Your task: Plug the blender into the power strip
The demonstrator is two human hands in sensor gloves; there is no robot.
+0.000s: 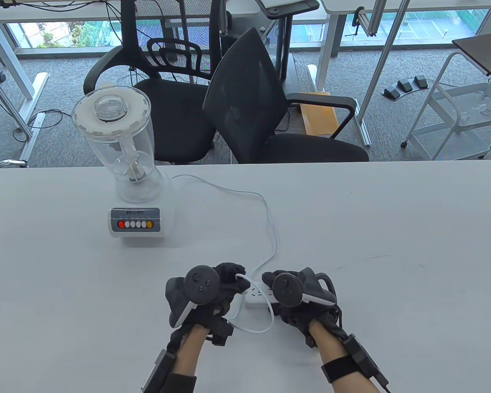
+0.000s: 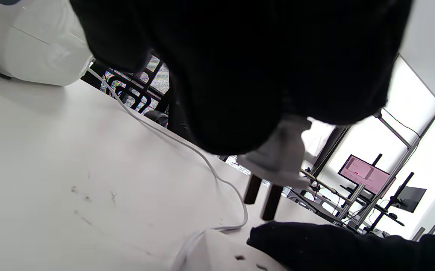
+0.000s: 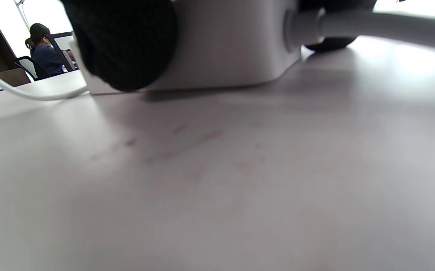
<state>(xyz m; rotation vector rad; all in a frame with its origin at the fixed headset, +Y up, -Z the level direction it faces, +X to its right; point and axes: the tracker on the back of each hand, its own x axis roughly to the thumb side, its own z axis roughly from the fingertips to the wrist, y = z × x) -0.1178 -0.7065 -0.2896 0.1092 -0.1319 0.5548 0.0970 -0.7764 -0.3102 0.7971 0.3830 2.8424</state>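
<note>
Blender (image 1: 129,172) sits at my 11 o'clock on the table (image 1: 393,245). My right hand (image 1: 298,294) grips the power strip (image 1: 257,297), and my left hand (image 1: 212,290) pinches the plug (image 2: 277,158) just above it, prongs not in yet.

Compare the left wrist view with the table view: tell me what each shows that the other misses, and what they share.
Only the left wrist view shows the plug with its two dark prongs bare, just above the power strip, not yet inserted. Only the table view shows the whole blender with its jar, lid and button row, both tracker-topped hands, and the right hand resting on the strip. Both show the left hand gripping the plug, the white cord and the white table.
</note>
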